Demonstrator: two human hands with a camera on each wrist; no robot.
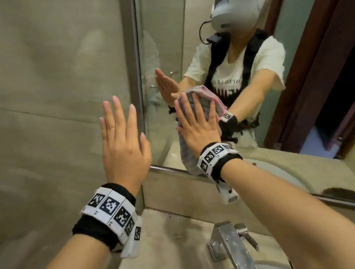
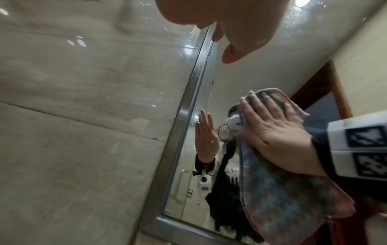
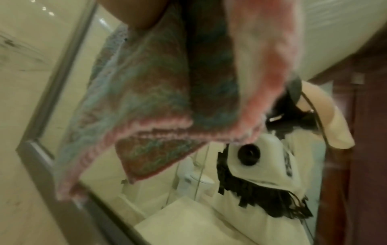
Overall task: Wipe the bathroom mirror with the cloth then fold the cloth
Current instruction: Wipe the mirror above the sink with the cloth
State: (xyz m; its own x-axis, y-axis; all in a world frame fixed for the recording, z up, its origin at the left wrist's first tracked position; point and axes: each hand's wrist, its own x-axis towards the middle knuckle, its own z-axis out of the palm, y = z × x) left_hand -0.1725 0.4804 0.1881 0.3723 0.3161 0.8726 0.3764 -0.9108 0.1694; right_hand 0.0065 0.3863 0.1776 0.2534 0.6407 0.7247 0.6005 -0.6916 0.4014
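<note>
Pink-and-blue woven cloth (image 1: 201, 103) flattened on steel-framed mirror (image 1: 297, 47) near its lower left corner | right hand (image 1: 198, 126) spread, pressing it | left hand (image 1: 123, 147) spread, empty | risk: hanging tail slipping, smearing.

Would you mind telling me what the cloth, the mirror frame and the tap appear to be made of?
Cloth: fuzzy woven terry, probably cotton or microfibre, with pink and blue-grey threads. Mirror frame: brushed, satin grey metal, likely steel or aluminium. Tap: angular shiny metal, apparently chrome-plated, dulled by whitish spotting.
</note>
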